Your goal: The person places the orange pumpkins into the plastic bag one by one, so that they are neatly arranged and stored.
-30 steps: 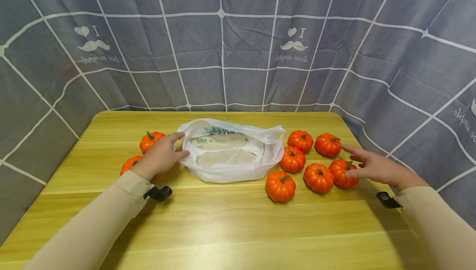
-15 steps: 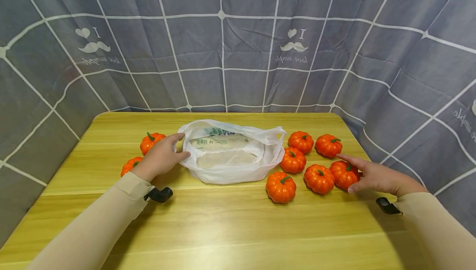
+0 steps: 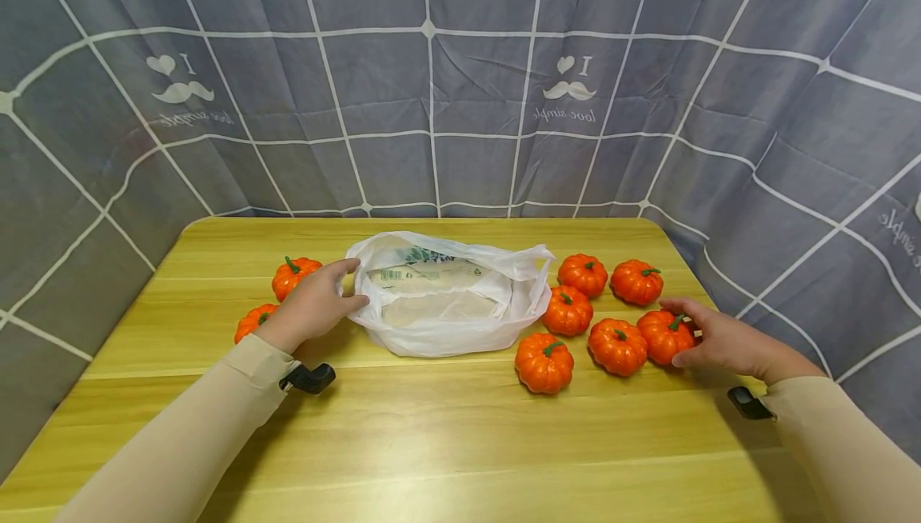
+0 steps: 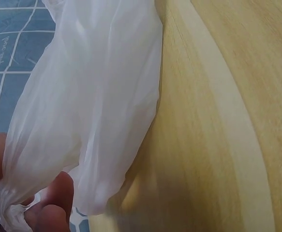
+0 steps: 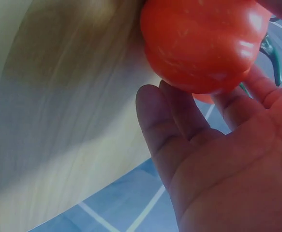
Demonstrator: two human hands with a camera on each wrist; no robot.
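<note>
In the centre of the frame, the white bag [image 3: 439,339] was pinched by the left hand [image 3: 312,307]. At right, the rightmost pumpkin [image 3: 663,339] was surrounded by spread fingers of the right hand [image 3: 737,347]; whether clamped, could not be told. Grasping seemed in progress; firm closing was apparently required.

The beige sleeves [image 3: 190,431] are long, with black wrist-worn devices [image 3: 311,379].

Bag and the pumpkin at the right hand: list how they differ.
The bag is white; the pumpkin is orange. The bag is thin, creased and open-mouthed, while the pumpkin is round and ribbed. The bag is much wider than the pumpkin. The left hand pinches the bag's edge; the right hand is at the pumpkin. Both rest on the table.
</note>
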